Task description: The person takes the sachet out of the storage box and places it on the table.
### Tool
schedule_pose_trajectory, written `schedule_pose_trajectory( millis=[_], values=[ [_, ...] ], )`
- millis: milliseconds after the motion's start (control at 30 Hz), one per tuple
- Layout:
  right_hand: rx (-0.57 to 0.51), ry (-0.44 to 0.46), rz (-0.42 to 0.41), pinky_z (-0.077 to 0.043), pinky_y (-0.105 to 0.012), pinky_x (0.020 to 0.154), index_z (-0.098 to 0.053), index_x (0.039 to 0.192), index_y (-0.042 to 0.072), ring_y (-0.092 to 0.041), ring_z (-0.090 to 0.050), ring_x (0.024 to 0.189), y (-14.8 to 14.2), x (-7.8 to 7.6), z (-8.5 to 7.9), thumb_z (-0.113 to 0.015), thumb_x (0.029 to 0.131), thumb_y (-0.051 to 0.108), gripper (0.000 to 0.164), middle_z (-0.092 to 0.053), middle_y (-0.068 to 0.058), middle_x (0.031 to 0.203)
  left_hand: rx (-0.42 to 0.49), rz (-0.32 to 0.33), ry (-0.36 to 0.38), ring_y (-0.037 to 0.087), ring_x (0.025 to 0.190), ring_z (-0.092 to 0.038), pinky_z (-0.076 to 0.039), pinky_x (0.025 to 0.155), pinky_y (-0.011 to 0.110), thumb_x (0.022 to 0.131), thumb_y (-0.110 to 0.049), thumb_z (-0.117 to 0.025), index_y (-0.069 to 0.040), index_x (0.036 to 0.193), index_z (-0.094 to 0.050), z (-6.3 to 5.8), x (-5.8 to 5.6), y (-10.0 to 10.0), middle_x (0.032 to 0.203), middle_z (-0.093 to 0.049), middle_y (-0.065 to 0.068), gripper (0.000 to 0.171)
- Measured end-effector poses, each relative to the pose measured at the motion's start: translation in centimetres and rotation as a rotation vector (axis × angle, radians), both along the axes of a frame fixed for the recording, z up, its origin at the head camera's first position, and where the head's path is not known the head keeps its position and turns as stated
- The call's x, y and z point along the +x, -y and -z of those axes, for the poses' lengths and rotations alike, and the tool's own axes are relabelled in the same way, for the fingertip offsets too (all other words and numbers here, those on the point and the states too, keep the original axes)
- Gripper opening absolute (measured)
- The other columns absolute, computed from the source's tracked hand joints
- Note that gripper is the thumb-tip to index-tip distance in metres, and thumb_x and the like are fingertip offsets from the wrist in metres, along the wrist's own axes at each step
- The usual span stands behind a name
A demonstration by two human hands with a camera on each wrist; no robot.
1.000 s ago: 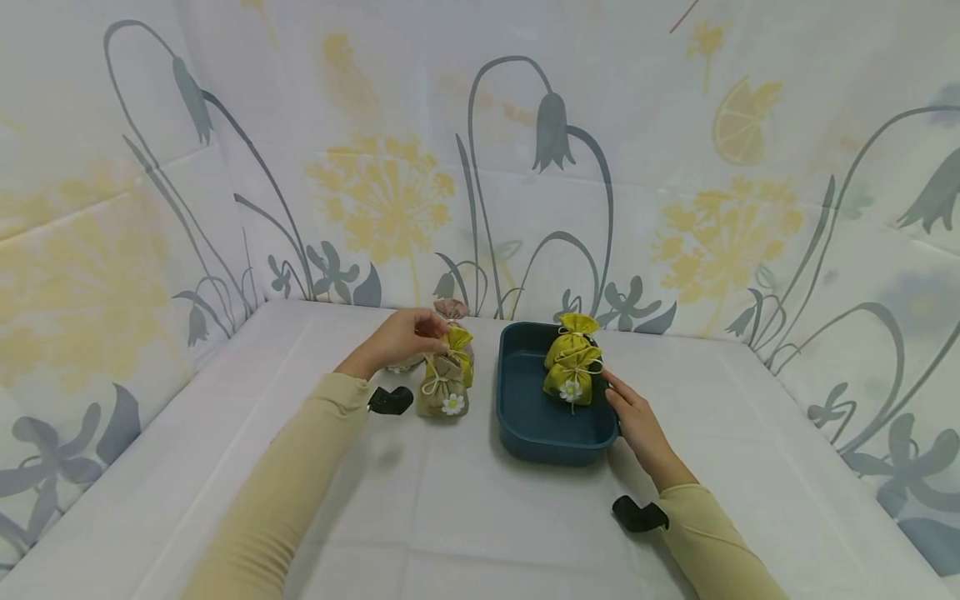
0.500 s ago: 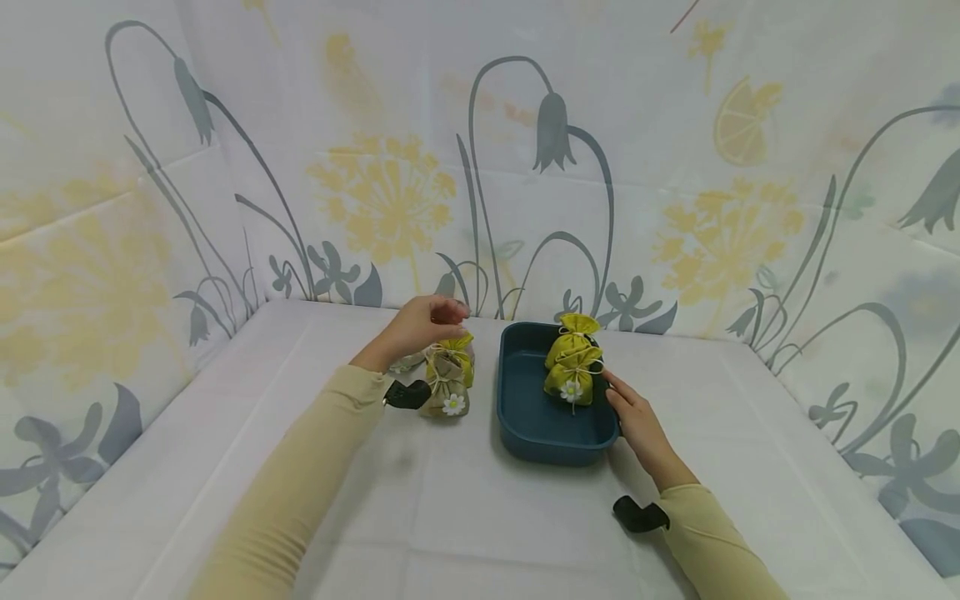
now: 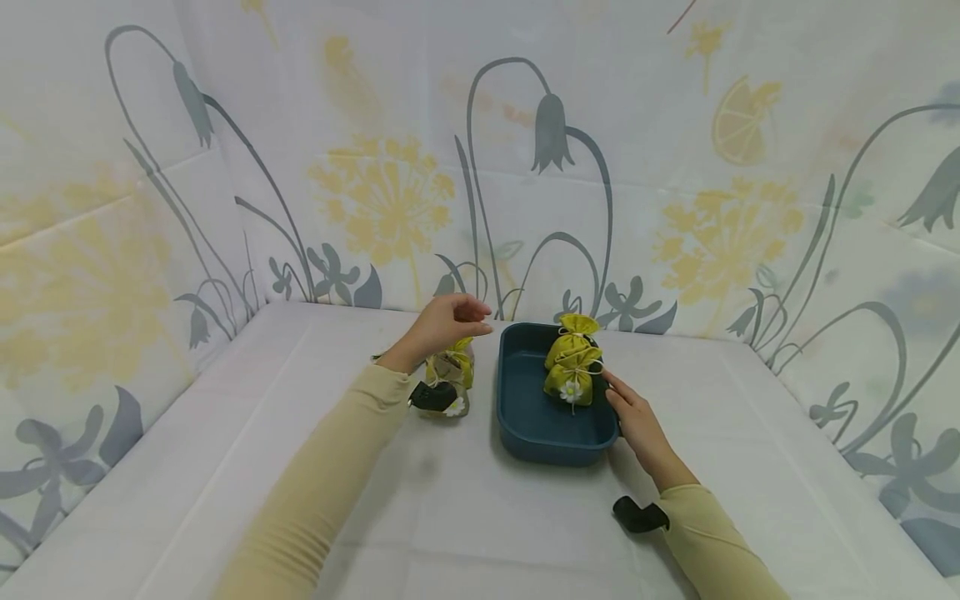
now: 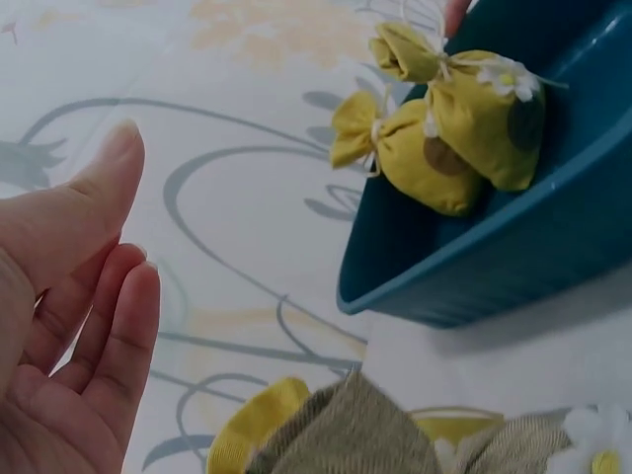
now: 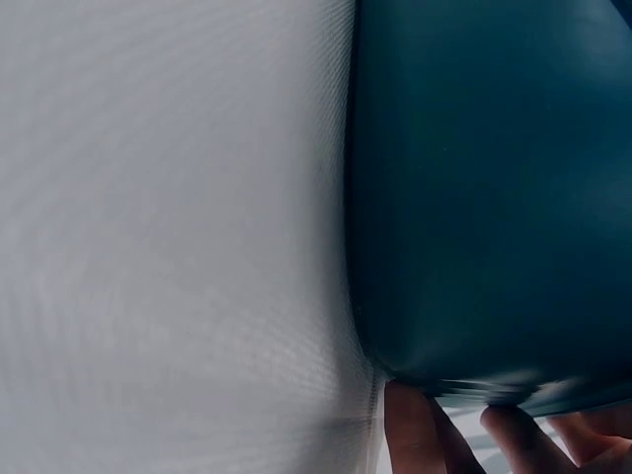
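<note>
In the head view my left hand (image 3: 453,325) is raised over a small group of drawstring pouches. The left wrist view shows nothing between its curved fingers (image 4: 133,316) and thumb. Below it stand a grey-brown pouch (image 3: 462,392) with a white daisy and a yellow pouch (image 3: 467,367), partly hidden by my wrist and its black mount. My right hand (image 3: 641,425) touches the right side of a dark blue rectangular box (image 3: 517,433), its fingers (image 5: 410,430) against the wall. Inside the box, two yellow pouches (image 3: 573,367) sit one behind the other at the right.
A white cloth (image 3: 465,517) covers the table. Behind rises a flower-printed curtain (image 3: 397,192), which also closes off both sides. Black mounts (image 3: 641,514) stick out from both wrists.
My left hand has moved right from above the pouches toward the box, its wrist now covering more of the grey-brown pouch. My right hand and the box have stayed put.
</note>
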State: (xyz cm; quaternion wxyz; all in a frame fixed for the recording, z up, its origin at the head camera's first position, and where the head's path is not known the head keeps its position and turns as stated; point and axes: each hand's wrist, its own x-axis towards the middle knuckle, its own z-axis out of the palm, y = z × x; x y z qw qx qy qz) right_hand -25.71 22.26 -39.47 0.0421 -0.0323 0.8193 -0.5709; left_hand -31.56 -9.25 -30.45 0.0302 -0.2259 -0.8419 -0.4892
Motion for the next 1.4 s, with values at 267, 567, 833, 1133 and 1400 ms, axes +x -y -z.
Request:
schedule_pose_trajectory(
  millis=[267,567,833,1133,1400],
  values=[
    [-0.004,0.0,-0.002,-0.025,-0.055,0.103,-0.02,0.149,0.009,-0.036,-0.011,0.138,0.0,0.0,0.0,-0.03,0.104,0.019,0.048,-0.011,-0.016,0.153,-0.004,-0.005,0.008,0.019,0.094,-0.06,-0.036,0.099,0.04,0.085,-0.018,-0.07,-0.005,0.108,-0.064,0.1,-0.1,-1.7,0.101,-0.064,0.007,0.027],
    [-0.006,0.004,-0.008,-0.025,-0.056,0.103,-0.02,0.149,0.01,-0.036,-0.011,0.138,0.0,0.1,0.2,-0.031,0.104,0.021,0.048,-0.011,-0.015,0.153,0.021,-0.004,0.013,0.018,0.095,-0.059,-0.045,0.089,0.034,0.085,-0.018,-0.071,-0.007,0.109,-0.065,0.1,-0.1,-3.7,0.101,-0.064,0.006,0.027],
    [0.008,0.003,0.0,-0.025,-0.056,0.103,-0.02,0.149,0.011,-0.035,-0.011,0.138,0.1,0.1,0.0,-0.031,0.104,0.023,0.049,-0.012,-0.015,0.153,0.022,0.042,0.003,0.018,0.093,-0.059,-0.049,0.078,0.028,0.084,-0.02,-0.071,-0.008,0.109,-0.065,0.1,-0.2,-5.4,0.101,-0.063,0.005,0.028],
    [0.008,0.01,0.005,-0.027,-0.055,0.102,-0.019,0.15,0.011,-0.036,-0.012,0.138,0.1,0.1,-0.2,-0.031,0.104,0.024,0.049,-0.011,-0.015,0.153,-0.001,0.025,0.035,0.018,0.097,-0.058,-0.047,0.082,0.028,0.085,-0.021,-0.071,-0.009,0.111,-0.065,0.4,-0.3,-7.5,0.105,-0.062,0.007,0.029],
    [-0.007,0.017,0.004,-0.026,-0.055,0.102,-0.02,0.15,0.012,-0.035,-0.011,0.138,0.2,0.3,-0.3,-0.031,0.104,0.024,0.049,-0.011,-0.014,0.154,0.012,0.047,0.06,0.016,0.094,-0.058,-0.048,0.08,0.028,0.085,-0.022,-0.071,-0.008,0.11,-0.065,1.2,-0.4,-9.2,0.099,-0.062,0.003,0.029]
  ],
)
